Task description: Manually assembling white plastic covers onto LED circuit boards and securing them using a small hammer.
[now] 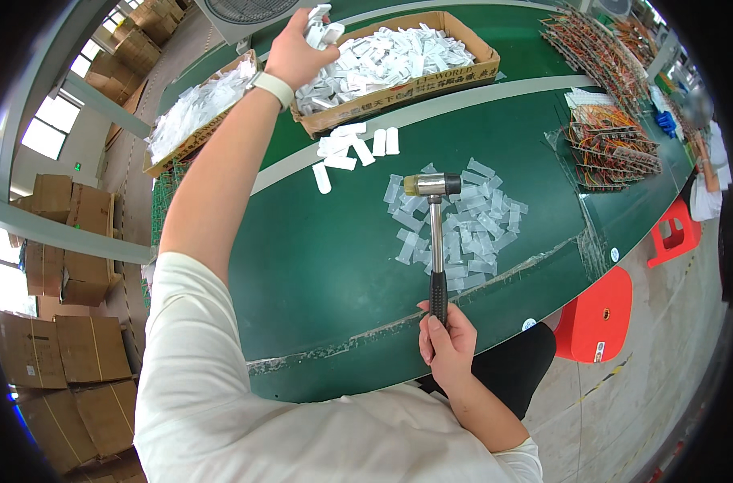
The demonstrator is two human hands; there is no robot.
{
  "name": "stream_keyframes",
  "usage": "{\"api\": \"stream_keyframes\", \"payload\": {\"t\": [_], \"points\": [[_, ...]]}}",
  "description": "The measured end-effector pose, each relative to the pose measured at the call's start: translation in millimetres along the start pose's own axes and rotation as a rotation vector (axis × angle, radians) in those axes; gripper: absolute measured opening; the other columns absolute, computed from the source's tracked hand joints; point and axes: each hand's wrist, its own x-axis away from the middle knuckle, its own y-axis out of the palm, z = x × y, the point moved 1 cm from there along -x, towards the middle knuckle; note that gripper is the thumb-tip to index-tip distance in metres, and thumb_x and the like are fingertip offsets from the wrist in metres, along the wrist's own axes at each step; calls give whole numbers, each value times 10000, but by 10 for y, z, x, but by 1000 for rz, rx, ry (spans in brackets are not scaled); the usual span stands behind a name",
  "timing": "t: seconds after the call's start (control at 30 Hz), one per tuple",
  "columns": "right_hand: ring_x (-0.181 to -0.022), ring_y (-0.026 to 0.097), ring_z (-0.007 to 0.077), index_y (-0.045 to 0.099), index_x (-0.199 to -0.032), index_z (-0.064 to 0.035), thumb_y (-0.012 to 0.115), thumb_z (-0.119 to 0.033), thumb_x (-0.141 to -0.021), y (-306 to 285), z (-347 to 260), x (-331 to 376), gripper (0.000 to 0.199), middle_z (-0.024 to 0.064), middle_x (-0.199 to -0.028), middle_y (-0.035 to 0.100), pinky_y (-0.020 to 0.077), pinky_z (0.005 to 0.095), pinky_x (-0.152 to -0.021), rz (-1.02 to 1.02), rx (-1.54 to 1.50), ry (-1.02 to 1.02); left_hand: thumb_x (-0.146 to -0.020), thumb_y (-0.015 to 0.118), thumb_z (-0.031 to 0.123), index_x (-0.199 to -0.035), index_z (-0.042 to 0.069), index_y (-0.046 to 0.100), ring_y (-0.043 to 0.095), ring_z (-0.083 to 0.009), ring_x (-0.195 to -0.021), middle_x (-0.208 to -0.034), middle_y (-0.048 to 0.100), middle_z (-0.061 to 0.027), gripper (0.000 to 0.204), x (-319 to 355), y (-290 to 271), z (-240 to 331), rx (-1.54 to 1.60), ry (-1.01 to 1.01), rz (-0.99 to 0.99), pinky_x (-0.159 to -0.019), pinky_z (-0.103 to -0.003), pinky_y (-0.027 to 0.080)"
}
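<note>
My left hand [295, 52] reaches out over the left end of a cardboard box [398, 87] heaped with small white plastic pieces [398, 52]. Its fingers are closed around several of those white pieces [324, 30]. My right hand [448, 338], near the table's front edge, grips the black handle of a small mallet [436, 241]. The mallet stands head-up, with one yellowish face and one black face. Behind it, a spread of clear plastic pieces [479, 221] lies on the green table [302, 266]. Several loose white pieces [354, 149] lie in front of the box.
At the left stands another cardboard box [197, 137] with whitish translucent pieces. Bundles of wired circuit boards [612, 145] sit on the right of the table. Two red stools [600, 314] stand beside its right edge. Stacked cartons [68, 346] fill the floor at left.
</note>
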Motion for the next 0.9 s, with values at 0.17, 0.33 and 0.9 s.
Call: {"api": "stream_keyframes", "payload": {"t": [0.17, 0.33, 0.9], "points": [[-534, 464, 42, 611, -1302, 50, 546, -60, -1097, -55, 28, -13, 242, 5, -812, 578, 361, 216, -456, -3, 6, -36, -831, 807, 142, -1280, 101, 622, 737, -207, -953, -1060, 749, -106, 488, 670, 83, 534, 211, 141, 64, -865, -350, 583], [-549, 471, 45, 614, -1311, 33, 554, -77, -1103, -18, -9, -13, 242, -9, -791, 561, 359, 223, -467, 16, 28, -18, -819, 800, 135, -1304, 120, 620, 678, -373, -1085, -1241, 645, -139, 517, 1233, 351, 603, -6, 233, -141, -921, -444, 568], [-541, 456, 41, 623, -1300, 24, 560, -93, -1106, 4, 35, -37, 235, -23, -759, 542, 345, 223, -468, -36, 65, -74, -940, 746, 246, -1275, 206, 768, 684, -331, -1156, -1233, 752, -70, 338, 1290, -457, 463, -403, 175, -164, -1021, -457, 550]]}}
